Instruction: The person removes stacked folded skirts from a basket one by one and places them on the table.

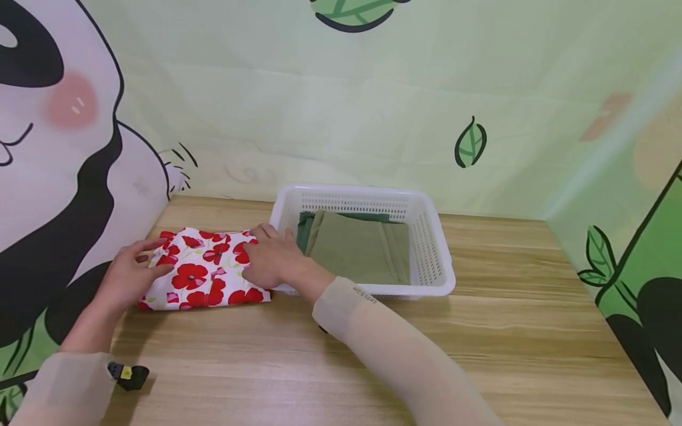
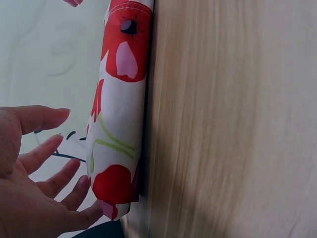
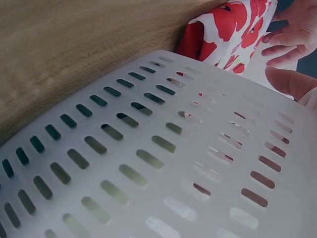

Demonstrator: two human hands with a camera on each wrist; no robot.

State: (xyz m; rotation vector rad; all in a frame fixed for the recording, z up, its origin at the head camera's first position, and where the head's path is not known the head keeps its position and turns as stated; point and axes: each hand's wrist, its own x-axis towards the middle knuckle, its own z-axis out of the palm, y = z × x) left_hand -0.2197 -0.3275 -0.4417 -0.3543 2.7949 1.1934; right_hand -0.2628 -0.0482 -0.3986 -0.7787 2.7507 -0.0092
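A folded white cloth with red flowers (image 1: 205,269) lies flat on the table, left of the white basket. At its left edge is my left hand (image 1: 128,275), its fingers loosely spread; in the left wrist view the fingertips (image 2: 83,184) of that hand come up against the cloth's side. My right hand (image 1: 270,258) rests on the cloth's right edge, between it and the basket. In the right wrist view only the thumb (image 3: 290,82) of that hand shows; the basket wall hides most of the rest.
The white perforated basket (image 1: 367,290) stands at the table's back middle. Inside it a folded light green cloth (image 1: 354,248) lies over a dark green cloth (image 1: 304,228). A printed fabric wall (image 1: 256,118) rises behind the wooden table (image 1: 506,331).
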